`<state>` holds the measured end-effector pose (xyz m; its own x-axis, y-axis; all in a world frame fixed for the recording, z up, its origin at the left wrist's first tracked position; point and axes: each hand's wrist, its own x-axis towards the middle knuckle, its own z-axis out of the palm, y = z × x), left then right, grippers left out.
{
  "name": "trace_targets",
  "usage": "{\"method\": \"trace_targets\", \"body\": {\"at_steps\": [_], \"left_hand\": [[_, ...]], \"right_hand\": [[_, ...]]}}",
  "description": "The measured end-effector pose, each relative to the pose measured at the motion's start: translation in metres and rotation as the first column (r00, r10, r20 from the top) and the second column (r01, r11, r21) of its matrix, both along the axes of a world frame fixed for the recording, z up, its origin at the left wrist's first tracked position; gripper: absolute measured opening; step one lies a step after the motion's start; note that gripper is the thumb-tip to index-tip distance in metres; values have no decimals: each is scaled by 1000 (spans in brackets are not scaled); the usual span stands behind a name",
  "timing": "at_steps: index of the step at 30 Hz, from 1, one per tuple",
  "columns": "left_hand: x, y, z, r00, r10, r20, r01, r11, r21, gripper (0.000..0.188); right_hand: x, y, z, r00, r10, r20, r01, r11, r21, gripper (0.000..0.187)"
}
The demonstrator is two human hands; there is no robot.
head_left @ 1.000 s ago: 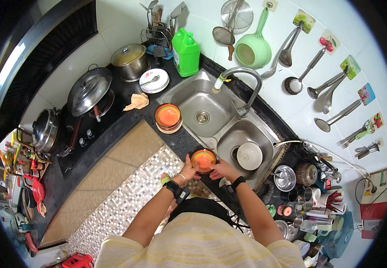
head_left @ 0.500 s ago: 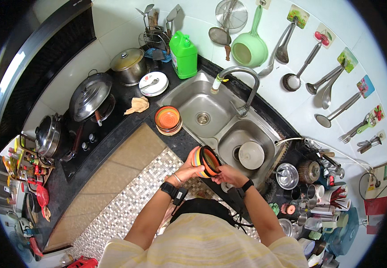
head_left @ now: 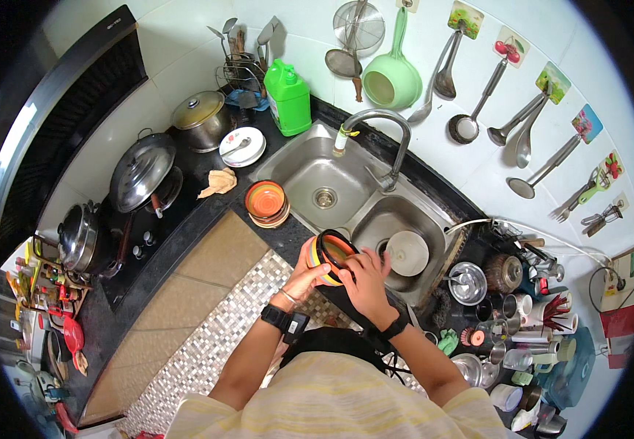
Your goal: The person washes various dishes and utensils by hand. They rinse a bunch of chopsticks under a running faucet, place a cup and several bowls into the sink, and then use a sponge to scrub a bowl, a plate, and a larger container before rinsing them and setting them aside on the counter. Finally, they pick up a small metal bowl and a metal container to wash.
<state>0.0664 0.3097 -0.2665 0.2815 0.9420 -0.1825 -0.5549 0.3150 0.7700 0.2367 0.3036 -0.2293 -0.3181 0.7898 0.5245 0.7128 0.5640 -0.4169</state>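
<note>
In front of the sink's near edge, my left hand (head_left: 304, 276) grips a bowl (head_left: 336, 251) with colored stripes and a dark rim, its thumb against the near side. The bowl is tilted, its mouth facing up and to the right. My right hand (head_left: 366, 289) is at the bowl's right side, fingers stretched and a little apart, the tips at the rim; it does not grip the bowl. Left of the sink, a stack of orange-ringed bowls (head_left: 265, 199) stands on the counter. A pale round dish (head_left: 407, 253) lies in the right basin (head_left: 377, 233).
The larger basin (head_left: 309, 168) and faucet (head_left: 397, 146) lie beyond my hands. White plates (head_left: 247, 152) with a spoon, a cloth (head_left: 218, 183) and a green jug (head_left: 287, 99) stand left. A lidded wok (head_left: 143, 170) sits on the stove. Dishes and cups crowd the right counter.
My right hand has let go of the bowl's lower rim and risen along its right side, fingers now stretched out. The bowl has turned slightly upward in my left hand. The view has shifted a little.
</note>
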Motion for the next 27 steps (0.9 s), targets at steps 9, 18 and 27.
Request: {"method": "trace_targets", "body": {"at_steps": [9,18,27], "left_hand": [[5,-18,-15,984,-107,146,118,990,-72,57],[13,-28,-34,916,-140,376,251,930,-267,53],[-4,-14,-13,988,-116,107,138,964,-229,58]], "right_hand": [[-5,-9,-2,962,171,-212,-212,958,-191,22],[-1,-14,9,937,258,-234,-264,964,7,26],[5,0,1,962,-95,-257,74,993,-91,29]]}}
